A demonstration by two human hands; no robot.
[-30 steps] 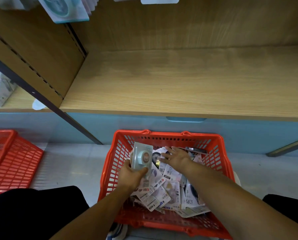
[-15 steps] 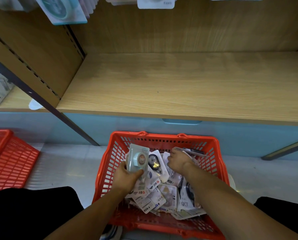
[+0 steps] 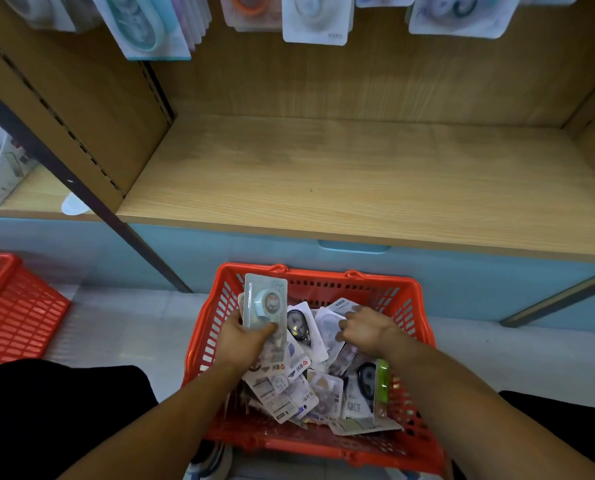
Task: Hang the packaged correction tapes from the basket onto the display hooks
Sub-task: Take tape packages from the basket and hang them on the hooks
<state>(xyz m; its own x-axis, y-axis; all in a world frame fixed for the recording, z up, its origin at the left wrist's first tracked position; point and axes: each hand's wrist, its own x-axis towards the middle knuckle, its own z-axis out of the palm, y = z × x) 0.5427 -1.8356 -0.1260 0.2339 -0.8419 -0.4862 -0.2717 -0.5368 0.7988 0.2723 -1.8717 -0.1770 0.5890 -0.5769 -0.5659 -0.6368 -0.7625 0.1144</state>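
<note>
Red basket (image 3: pixel 407 306) on the floor, holding a loose heap of packs (image 3: pixel 310 386), overlapping at all angles; too tangled for a sure count, well over ten. One pack with a green spine (image 3: pixel 382 381) standing on edge by the basket's right wall. Second red basket (image 3: pixel 15 317) at far left, only partly in view, contents not visible.

Above, wooden shelf (image 3: pixel 323 181), and over it a row of hanging packs (image 3: pixel 315 19) cut off by the top edge; about six bunches visible, hooks themselves out of sight.

Left hand (image 3: pixel 242 342) over the basket's left part, fingers and thumb curled round the lower end of a held pack (image 3: pixel 265 306), upright, round blue tape showing through the blister; possibly more than one pack in that grip, cannot tell. Right hand (image 3: pixel 363 327) palm down over the heap, fingers bent, tips on or just above a pack; whether pinching anything, cannot tell. Both forearms reaching in from the bottom edge.
</note>
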